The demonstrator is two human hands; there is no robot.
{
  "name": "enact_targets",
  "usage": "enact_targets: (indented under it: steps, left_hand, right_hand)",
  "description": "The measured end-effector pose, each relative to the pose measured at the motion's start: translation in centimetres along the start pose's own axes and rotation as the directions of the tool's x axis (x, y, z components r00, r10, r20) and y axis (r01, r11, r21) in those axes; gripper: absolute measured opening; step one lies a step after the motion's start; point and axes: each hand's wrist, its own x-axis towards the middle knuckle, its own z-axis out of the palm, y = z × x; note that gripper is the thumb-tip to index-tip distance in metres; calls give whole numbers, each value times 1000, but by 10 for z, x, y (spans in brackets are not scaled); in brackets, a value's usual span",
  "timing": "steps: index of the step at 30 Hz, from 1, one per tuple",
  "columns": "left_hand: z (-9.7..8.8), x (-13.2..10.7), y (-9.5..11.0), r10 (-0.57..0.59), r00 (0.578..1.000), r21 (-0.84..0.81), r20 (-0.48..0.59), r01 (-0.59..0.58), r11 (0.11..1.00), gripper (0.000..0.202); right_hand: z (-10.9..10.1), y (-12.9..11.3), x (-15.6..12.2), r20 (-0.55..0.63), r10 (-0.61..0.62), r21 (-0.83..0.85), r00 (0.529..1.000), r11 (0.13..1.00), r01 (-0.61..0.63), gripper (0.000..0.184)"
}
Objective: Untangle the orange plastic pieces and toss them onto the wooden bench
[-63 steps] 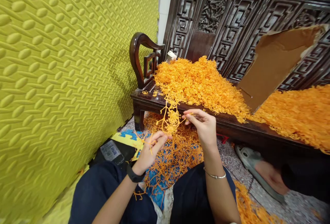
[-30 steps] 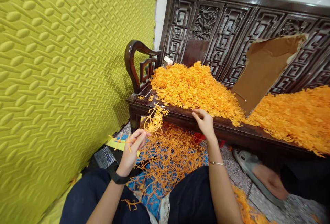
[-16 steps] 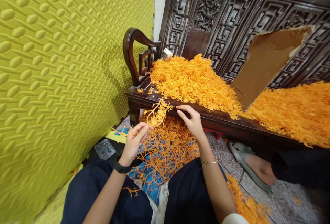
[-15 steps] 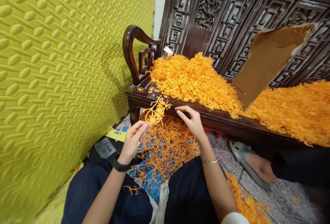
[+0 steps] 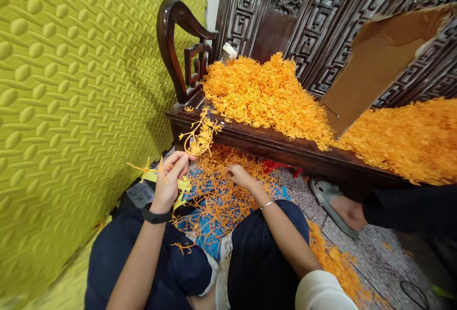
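Pinched in the fingers of my left hand (image 5: pixel 171 179) is an orange plastic sprig (image 5: pixel 200 138), its curved stem carrying a cluster of small flower-like pieces. More thin stems (image 5: pixel 144 169) stick out to the left behind that hand. My right hand (image 5: pixel 238 175) has its fingers curled closed, to the right of the sprig and apart from it. Its fingertips are hidden, so I cannot tell whether anything is in them. Beneath both hands lies a tangle of bare orange stems (image 5: pixel 232 205) on a blue sheet (image 5: pixel 209 245).
A dark carved wooden bench (image 5: pixel 246 136) bears a heap of orange flower pieces (image 5: pixel 264 95), a second heap (image 5: pixel 410 134) and a cardboard piece (image 5: pixel 374 57). A yellow padded wall (image 5: pixel 71 110) rises at left. Another person's sandalled foot (image 5: pixel 339 207) rests on the floor at right.
My right hand has come down and left from beside the bench edge, its fingers now curled. My left hand, still holding the sprig, has shifted left and slightly up in view.
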Motion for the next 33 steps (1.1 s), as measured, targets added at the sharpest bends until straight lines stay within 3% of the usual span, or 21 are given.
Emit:
enact_targets:
  steps: [6, 12, 23, 33]
  left_hand:
    - [-2, 1, -1, -11, 1000, -5, -3, 11, 1000, 17]
    - [-2, 1, -4, -39, 998, -1, 39, 39, 999, 17]
    - [-8, 3, -1, -20, 1000, 21, 1, 20, 1000, 17]
    - [-6, 1, -3, -39, 999, 28, 32, 38, 999, 18]
  right_hand:
    - [14, -8, -3, 85, 123, -293, 989, 952, -93, 21]
    - [22, -13, 1, 133, 162, -424, 978, 901, -92, 24]
    - [14, -5, 2, 153, 230, -398, 961, 904, -153, 26]
    - [20, 8, 4, 195, 203, -268, 960, 952, -148, 28]
